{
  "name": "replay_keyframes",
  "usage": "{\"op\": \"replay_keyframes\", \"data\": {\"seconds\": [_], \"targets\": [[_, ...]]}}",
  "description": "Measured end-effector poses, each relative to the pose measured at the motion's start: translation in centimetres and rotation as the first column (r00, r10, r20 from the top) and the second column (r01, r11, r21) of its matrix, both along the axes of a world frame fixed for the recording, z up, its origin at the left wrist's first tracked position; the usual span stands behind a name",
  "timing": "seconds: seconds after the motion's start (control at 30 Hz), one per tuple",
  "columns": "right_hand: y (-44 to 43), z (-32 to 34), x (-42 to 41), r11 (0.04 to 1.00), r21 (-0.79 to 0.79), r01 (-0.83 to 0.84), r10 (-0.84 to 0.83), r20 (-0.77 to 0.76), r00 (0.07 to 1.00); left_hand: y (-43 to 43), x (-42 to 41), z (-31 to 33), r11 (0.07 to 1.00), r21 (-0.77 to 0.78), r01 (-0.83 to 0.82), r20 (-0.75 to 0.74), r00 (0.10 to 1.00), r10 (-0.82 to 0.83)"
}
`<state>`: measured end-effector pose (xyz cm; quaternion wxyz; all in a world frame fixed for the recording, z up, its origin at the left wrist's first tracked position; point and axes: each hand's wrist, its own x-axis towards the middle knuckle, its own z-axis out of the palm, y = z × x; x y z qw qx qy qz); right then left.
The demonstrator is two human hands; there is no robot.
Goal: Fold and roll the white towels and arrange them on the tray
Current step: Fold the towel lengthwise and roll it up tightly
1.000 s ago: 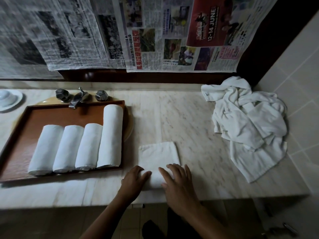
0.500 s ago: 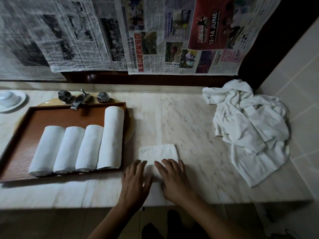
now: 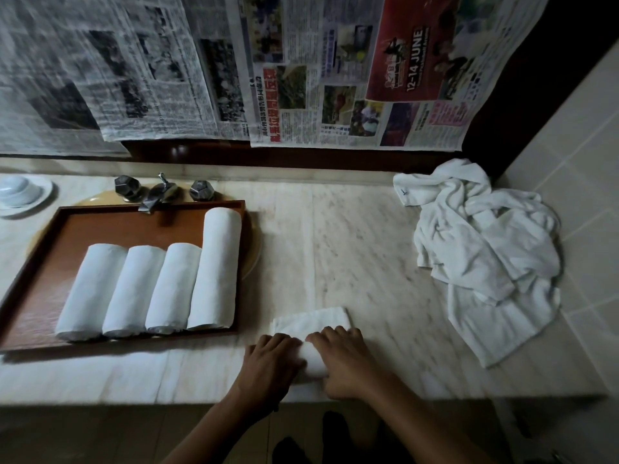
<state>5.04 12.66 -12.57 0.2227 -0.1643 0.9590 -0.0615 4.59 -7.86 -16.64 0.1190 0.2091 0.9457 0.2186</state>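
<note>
Brown tray (image 3: 40,262) at 9 o'clock holds four rolled towels (image 3: 150,286) | half-rolled towel (image 3: 311,321) at 6 o'clock on counter (image 3: 335,246), left hand (image 3: 271,360) and right hand (image 3: 345,360) curled over its roll | loose towel heap (image 3: 485,256) at 3 o'clock | tap (image 3: 155,195) overhangs tray's far rim

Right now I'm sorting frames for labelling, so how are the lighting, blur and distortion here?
Head view: dim, brightest on the marble counter; newspapers at upper left smeared by motion blur; left hand, right hand and half-rolled towel slightly soft; wide-angle lens splays the sides of the tray.
</note>
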Motion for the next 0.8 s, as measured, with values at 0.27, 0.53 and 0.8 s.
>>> {"op": "replay_keyframes", "data": {"seconds": [0.27,0.53,0.8], "targets": [[-0.3,-2.0,4.7,0.974,-0.201,0.103,-0.163,-0.31,0.937,0.1,-1.7,0.2,0.99,0.081,-0.116,0.164,0.981,0.102],[0.2,-3.2,3.0,0.995,-0.08,0.054,-0.074,-0.281,0.957,0.7,-1.6,0.8,0.852,0.291,-0.436,0.281,0.89,0.359],[0.1,-0.7,-2.4,0.997,0.073,0.0,0.012,-0.17,0.985,1.3,-0.2,1.7,0.78,0.309,-0.544,0.335,0.83,0.446]]}}
